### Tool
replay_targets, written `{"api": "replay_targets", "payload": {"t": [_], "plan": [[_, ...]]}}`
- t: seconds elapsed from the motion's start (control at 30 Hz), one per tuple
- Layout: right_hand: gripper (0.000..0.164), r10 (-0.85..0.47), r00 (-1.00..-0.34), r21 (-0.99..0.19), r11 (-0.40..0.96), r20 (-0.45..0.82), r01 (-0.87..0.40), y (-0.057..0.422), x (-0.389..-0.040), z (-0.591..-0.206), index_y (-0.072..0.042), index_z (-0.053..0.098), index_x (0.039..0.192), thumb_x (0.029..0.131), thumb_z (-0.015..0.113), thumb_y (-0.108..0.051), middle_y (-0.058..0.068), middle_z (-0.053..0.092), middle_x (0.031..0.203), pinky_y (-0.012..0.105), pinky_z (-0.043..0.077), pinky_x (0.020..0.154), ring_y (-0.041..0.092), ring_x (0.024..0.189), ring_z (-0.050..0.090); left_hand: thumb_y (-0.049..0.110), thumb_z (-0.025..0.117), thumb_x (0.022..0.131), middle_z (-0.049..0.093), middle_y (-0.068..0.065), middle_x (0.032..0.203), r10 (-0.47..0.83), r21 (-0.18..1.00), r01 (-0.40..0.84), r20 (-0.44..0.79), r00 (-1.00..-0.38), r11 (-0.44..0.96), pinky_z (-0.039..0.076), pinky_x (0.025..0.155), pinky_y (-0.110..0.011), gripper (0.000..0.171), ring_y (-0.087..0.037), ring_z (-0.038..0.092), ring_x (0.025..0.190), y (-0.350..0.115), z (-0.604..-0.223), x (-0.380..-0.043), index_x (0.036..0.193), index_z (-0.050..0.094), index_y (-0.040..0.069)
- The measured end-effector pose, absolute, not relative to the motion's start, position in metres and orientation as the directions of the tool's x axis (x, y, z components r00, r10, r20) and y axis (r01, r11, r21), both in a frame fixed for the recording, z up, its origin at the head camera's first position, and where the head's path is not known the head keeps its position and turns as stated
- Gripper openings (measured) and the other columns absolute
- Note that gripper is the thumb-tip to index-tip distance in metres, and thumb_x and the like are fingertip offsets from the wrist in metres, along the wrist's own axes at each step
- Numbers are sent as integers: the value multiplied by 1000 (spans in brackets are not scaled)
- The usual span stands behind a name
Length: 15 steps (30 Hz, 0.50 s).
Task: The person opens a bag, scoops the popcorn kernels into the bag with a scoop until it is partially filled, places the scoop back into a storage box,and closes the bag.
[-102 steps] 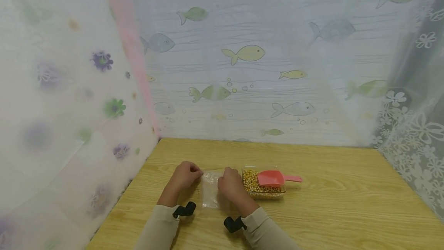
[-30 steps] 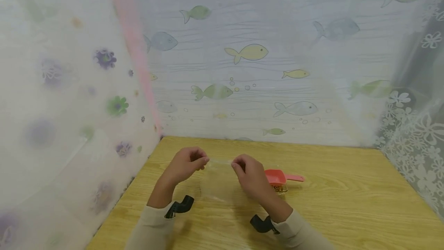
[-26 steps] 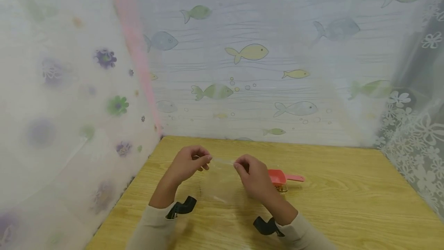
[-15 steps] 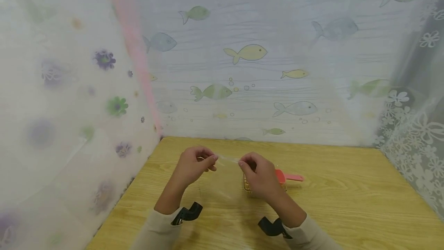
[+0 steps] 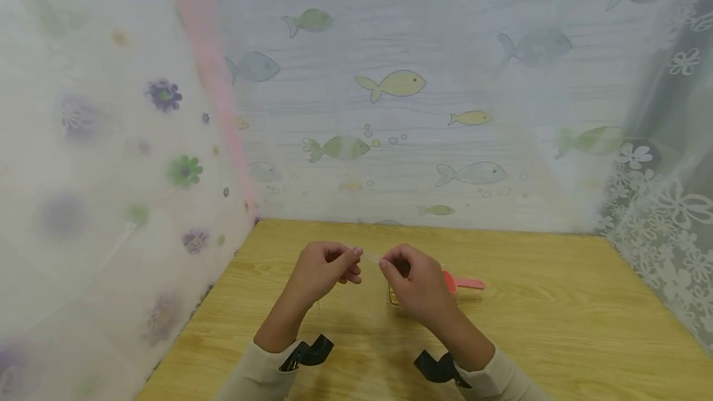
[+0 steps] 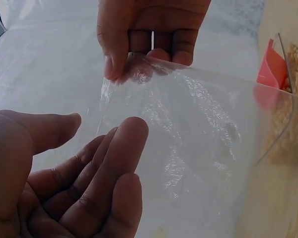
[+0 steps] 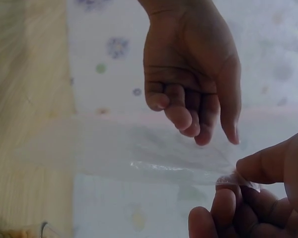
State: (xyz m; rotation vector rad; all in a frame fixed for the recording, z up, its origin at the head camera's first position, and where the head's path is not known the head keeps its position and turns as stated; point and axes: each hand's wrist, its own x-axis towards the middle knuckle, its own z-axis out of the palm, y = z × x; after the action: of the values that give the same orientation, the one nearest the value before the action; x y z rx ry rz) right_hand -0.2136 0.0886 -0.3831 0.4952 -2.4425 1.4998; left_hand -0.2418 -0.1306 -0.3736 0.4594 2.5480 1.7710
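Note:
A clear plastic bag (image 6: 188, 134) hangs from my right hand (image 5: 414, 277), which pinches its top edge between thumb and fingers. The right wrist view shows the bag's film (image 7: 154, 166) stretching away from that pinch. My left hand (image 5: 323, 271) is close on the bag's other side. In the left wrist view, the left thumb (image 6: 54, 131) and fingers stand apart, with no film between them. Behind the right hand, a clear box of corn kernels (image 5: 394, 296) is partly hidden. A pink scoop (image 5: 469, 283) lies over it, its handle pointing right.
Both hands are above a wood-grain table (image 5: 546, 327). A fish-print curtain (image 5: 401, 141) hangs along the back edge, and a flowered sheet (image 5: 111, 203) closes off the left side. Black wrist mounts (image 5: 437, 367) stick out from both sleeves.
The bag has come up from the table beside the corn box. Both hands pinched its top edge earlier; the left has since let go and moved right, closer to the right hand.

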Motion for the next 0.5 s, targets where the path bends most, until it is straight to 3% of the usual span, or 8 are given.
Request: {"api": "replay_targets", "payload": {"t": [0.23,0.5], "plan": [[5,-193,-899,-795,421,393,-438,88,-210,-381,-24,69,99,103,68,-26,-9,63,80,27,54,64,13,70,60,39,70,100,77,-8,83,270,927,245,168,-948,283,63,72,-43,28,-25,77,76,-129,-373,-241,95,79,13],[5,-262,-892,-792,413,369,-449,87,-208,-380,-24,69,100,98,74,-23,-10,66,86,27,56,67,11,73,62,33,71,100,76,-8,84,298,928,253,169,-940,272,63,71,-37,23,-25,77,76,-130,-374,-240,100,78,11]]}}
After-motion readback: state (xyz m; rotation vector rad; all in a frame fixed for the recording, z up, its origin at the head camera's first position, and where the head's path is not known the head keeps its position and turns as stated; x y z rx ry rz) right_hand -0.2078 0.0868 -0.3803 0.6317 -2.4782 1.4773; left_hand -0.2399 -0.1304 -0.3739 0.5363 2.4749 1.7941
